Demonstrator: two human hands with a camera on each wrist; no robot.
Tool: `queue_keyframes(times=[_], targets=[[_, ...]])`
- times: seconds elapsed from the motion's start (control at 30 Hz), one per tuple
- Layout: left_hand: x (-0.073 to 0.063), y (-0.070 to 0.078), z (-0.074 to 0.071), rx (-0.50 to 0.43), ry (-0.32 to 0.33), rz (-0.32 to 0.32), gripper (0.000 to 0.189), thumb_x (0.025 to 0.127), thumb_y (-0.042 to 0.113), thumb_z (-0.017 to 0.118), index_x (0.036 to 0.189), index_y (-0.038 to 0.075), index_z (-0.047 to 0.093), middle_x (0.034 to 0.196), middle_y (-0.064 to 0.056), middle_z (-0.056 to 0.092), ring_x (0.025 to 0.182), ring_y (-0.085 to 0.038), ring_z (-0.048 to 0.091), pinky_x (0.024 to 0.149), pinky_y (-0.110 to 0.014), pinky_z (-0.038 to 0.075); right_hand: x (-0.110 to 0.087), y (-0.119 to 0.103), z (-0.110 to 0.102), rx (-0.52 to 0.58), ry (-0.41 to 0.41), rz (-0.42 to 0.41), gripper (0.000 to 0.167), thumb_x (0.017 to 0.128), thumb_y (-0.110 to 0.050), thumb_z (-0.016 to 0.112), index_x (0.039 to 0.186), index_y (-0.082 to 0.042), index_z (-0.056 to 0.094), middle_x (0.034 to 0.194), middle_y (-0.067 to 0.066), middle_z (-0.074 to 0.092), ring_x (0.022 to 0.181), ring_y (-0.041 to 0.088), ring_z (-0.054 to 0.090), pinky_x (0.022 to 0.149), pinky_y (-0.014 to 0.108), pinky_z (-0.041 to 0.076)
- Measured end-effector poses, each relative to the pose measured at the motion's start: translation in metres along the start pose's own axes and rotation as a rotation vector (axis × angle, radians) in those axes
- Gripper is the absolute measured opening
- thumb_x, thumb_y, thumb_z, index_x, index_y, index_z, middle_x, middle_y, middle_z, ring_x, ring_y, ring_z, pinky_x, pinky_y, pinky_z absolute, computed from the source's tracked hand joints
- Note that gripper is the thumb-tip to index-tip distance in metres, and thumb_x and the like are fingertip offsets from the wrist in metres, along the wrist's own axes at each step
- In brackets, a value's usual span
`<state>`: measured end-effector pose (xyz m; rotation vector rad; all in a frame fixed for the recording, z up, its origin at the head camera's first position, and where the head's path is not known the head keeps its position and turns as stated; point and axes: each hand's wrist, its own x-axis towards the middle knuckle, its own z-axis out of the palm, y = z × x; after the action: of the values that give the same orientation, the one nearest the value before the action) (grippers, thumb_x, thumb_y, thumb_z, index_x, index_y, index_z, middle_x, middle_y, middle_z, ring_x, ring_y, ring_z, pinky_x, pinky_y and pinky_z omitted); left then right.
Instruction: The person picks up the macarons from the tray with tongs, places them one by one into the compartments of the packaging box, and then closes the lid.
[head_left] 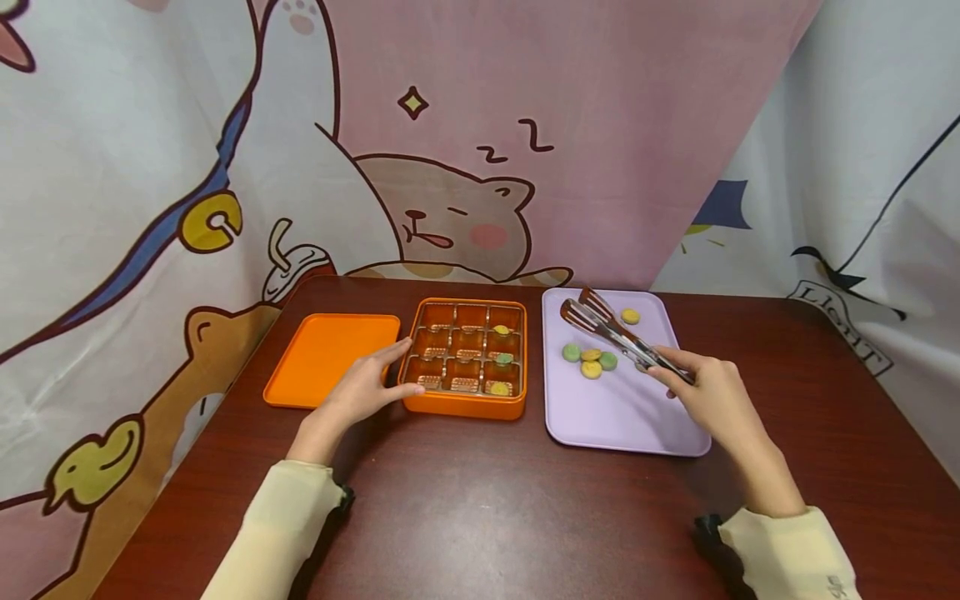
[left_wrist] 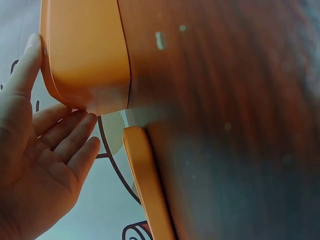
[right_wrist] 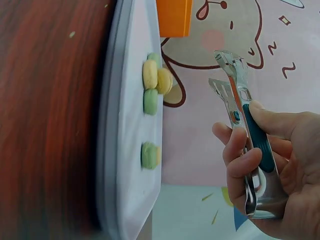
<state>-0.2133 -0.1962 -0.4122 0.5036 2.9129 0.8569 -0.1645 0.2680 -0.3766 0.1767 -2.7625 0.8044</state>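
1. On the table [head_left: 480, 500], right of centre: lilac tray [head_left: 626, 421], lengthwise near to far.
2. Left of that: orange box [head_left: 465, 405], best steadied lightly with the left grip [head_left: 363, 387], relaxed and uncurled at its left side.
3. Over the tray: tongs [right_wrist: 257, 132], held in the curled right grip [head_left: 714, 390], tips parted, pointing far left on a long axis from near right.
4. On the tray: macarons [head_left: 592, 368], probably fragile; best to straddle one squarely, then squeeze gently.
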Motion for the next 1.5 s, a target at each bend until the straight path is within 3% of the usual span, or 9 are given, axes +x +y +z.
queue_keyframes(times=[0.47,0.7,0.97,1.5], targets=[[0.000,0.001,0.000,0.000,-0.011,-0.011,0.086,0.087,0.047,0.074,0.156,0.014,0.035,0.160,-0.010,0.037,0.145,-0.036,0.040,0.116,-0.055,0.037,-0.017,0.027,-0.007,-0.050,0.009,0.012,0.042,0.091,-0.024,0.074,0.123,0.002,0.069,0.062,0.002,0.066,0.054,0.001,0.045,0.048,0.024,0.032],[0.001,0.001,0.000,-0.006,-0.015,-0.014,0.086,0.087,0.047,0.074,0.156,0.014,0.035,0.161,-0.010,0.037,0.146,-0.035,0.038,0.117,-0.055,0.035,-0.026,0.039,-0.013,-0.093,0.008,0.040,0.040,0.092,-0.025,0.073,0.124,0.000,0.069,0.066,0.005,0.068,0.060,0.009,0.047,0.052,0.023,0.032],[0.000,0.000,-0.001,0.003,-0.013,-0.004,0.087,0.086,0.050,0.073,0.156,0.014,0.035,0.161,-0.009,0.037,0.146,-0.035,0.039,0.116,-0.055,0.037,-0.037,0.053,-0.019,-0.111,-0.009,0.074,0.040,0.093,-0.028,0.071,0.124,-0.003,0.069,0.061,-0.002,0.065,0.057,-0.003,0.045,0.050,0.023,0.032],[0.000,0.002,-0.001,-0.003,-0.005,-0.008,0.085,0.087,0.045,0.074,0.156,0.014,0.035,0.161,-0.009,0.036,0.146,-0.035,0.038,0.117,-0.056,0.035,-0.056,0.071,-0.025,-0.169,-0.021,0.133,0.042,0.093,-0.031,0.071,0.123,-0.002,0.069,0.057,-0.006,0.065,0.057,-0.003,0.043,0.052,0.023,0.030]])
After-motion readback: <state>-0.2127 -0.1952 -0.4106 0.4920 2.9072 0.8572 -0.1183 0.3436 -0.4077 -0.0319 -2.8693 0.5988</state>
